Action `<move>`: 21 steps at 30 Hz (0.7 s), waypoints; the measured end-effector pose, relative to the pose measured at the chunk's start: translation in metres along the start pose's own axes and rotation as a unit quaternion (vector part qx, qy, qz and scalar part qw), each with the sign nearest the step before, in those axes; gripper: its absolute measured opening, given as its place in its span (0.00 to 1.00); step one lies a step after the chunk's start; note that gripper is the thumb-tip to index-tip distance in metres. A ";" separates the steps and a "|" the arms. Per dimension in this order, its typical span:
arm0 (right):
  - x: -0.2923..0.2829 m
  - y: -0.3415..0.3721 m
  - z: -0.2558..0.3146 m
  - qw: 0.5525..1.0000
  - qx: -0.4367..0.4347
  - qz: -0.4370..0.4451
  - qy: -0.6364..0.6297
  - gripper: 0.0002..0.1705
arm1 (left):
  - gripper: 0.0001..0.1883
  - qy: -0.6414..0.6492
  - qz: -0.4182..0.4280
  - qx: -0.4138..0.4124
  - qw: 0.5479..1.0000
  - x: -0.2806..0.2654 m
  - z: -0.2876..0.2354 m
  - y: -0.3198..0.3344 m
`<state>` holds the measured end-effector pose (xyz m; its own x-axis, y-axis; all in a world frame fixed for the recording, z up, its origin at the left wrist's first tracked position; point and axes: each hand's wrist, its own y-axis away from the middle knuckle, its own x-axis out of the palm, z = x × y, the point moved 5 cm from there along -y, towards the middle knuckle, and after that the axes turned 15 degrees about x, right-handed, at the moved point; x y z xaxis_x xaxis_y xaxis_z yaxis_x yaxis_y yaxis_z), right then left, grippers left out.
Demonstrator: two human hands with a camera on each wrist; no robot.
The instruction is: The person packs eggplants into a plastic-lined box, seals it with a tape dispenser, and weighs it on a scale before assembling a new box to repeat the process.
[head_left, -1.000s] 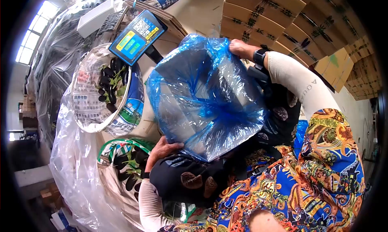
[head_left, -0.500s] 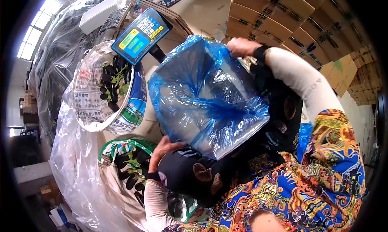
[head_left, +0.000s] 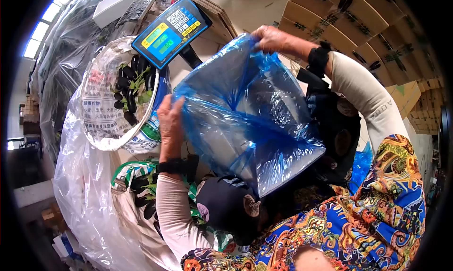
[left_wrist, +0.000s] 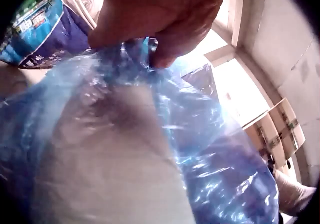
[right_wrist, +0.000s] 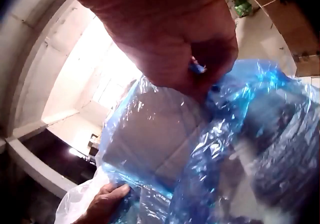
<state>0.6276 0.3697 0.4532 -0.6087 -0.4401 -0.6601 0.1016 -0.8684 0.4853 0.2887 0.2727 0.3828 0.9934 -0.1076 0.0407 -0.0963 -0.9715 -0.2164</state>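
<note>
A shiny blue plastic bag lines and drapes over a pale box in front of the person's lap. The left hand is at the bag's left edge; in the left wrist view its fingers pinch gathered blue film. At the far edge, the right hand pinches the bag between thumb and fingers, as the right wrist view also shows. Between the hands the film stretches along the box's far left side, with folds running down into the middle. The box's underside is hidden.
A scale display stands just beyond the bag. To the left are a round-rimmed sack with eggplants and a green-edged sack with more eggplants. Clear plastic sheeting hangs at left; stacked cartons stand far right.
The left hand has risen from the box's near-left corner to the bag's left edge and taken hold there. The right hand has shifted left along the far edge, pulling film with it.
</note>
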 end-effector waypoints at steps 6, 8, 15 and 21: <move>-0.032 0.014 0.014 0.927 -0.032 0.200 -0.315 0.08 | 0.06 0.121 -0.098 -0.007 0.988 -0.030 -0.027 -0.023; -0.041 0.017 0.022 0.932 -0.073 0.171 -0.312 0.10 | 0.06 0.144 -0.113 -0.026 0.983 -0.035 -0.031 -0.023; -0.002 -0.046 -0.012 1.000 -0.014 0.025 -0.010 0.15 | 0.08 -0.159 -0.035 -0.014 0.986 -0.058 0.071 -0.022; 0.007 -0.052 -0.053 0.976 -0.105 -0.112 0.156 0.16 | 0.08 -0.231 -0.007 -0.020 0.973 -0.040 0.124 0.028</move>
<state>0.6598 0.3998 0.3932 -0.3678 -0.2536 -0.8946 0.1734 -0.9639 0.2020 0.2538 0.2763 0.2543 0.9160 0.0023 -0.4013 -0.0762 -0.9808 -0.1796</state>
